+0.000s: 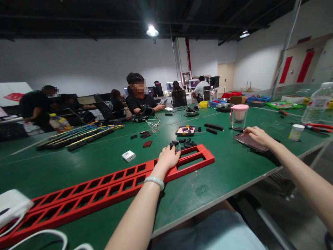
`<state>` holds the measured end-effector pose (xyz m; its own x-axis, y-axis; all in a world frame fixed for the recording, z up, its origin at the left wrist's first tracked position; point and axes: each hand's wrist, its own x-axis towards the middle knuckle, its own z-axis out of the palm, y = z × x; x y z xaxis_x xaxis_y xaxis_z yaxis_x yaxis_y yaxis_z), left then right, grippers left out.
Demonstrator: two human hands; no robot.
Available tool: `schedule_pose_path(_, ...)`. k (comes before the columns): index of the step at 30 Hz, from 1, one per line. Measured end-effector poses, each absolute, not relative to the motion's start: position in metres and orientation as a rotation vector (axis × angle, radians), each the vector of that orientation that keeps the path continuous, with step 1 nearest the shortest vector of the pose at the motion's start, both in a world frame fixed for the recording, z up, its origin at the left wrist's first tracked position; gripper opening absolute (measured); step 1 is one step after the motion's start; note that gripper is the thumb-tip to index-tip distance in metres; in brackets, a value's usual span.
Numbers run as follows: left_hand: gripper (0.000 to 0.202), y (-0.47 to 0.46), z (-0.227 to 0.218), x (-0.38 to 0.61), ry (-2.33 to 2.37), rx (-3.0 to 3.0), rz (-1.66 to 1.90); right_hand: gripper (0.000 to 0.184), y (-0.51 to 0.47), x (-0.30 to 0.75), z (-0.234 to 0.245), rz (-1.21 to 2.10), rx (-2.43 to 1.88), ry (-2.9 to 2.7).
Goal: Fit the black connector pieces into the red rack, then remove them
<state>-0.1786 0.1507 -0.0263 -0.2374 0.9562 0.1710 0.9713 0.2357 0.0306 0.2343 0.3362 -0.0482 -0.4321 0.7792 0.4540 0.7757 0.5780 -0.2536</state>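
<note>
My left hand (168, 157) rests over the long red slotted frame (109, 184) on the green table (229, 170), its fingers curled down toward a small heap of black plastic parts (183, 142); what the fingers hold, if anything, is hidden. A pale bangle circles that wrist. My right hand (256, 134) lies with fingers spread flat on a dark phone (249, 142) near the table's right edge.
A clear jug with a pink lid (238, 117), a paper cup (296, 132), a water bottle (316, 104) and red-handled pliers (318, 127) stand to the right. A white charger (128, 156), bundled cables (78, 136) and a parts tray (185, 130) lie further back. Other people sit at the far side.
</note>
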Motion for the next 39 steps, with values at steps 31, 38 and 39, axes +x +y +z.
schedule_pose_path(31,0.062,0.151,-0.026,-0.181,-2.373,-1.846,-0.181,0.031,0.331,0.222,-0.049,0.05,-1.284,-2.37)
schedule_pose_path(38,0.061,0.152,-0.025,-0.18,-2.376,-1.857,-0.167,0.03,0.332,0.249,-0.057,-0.032,-1.234,-2.251)
schedule_pose_path(39,0.061,0.152,-0.025,-0.18,-2.373,-1.857,-0.166,0.03,0.33,0.254,-0.059,-0.037,-1.236,-2.228)
